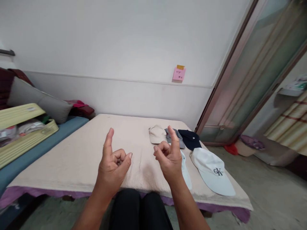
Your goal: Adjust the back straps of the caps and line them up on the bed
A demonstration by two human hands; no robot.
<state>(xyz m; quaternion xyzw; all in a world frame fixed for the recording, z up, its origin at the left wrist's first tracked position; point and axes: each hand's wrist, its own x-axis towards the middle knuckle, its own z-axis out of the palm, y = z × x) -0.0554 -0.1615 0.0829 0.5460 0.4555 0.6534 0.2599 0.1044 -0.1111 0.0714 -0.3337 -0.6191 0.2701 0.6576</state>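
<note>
My left hand (112, 163) is raised above the front of the cloth-covered table, index finger pointing up, thumb held apart, and the other fingers curled. Mirroring it, my right hand (169, 158) has its index finger and thumb stretched out. Neither hand holds anything. Closest to the right hand in view is a pale cap (186, 174), partly hidden by that hand and forearm. Behind it lie a beige cap (157, 135), a grey cap (180, 142) partly covered by my fingertip, and a navy cap (190, 139). Farther right rests a white cap (208, 163) with dark letters on its front.
The table (72, 159) has a cream cover with a purple edge. At left are a grey cushion (39, 99) and a yellow open container (21, 115) holding bags. A pink note (178, 73) hangs on the wall. A bin (247, 147) stands by the sliding door at right.
</note>
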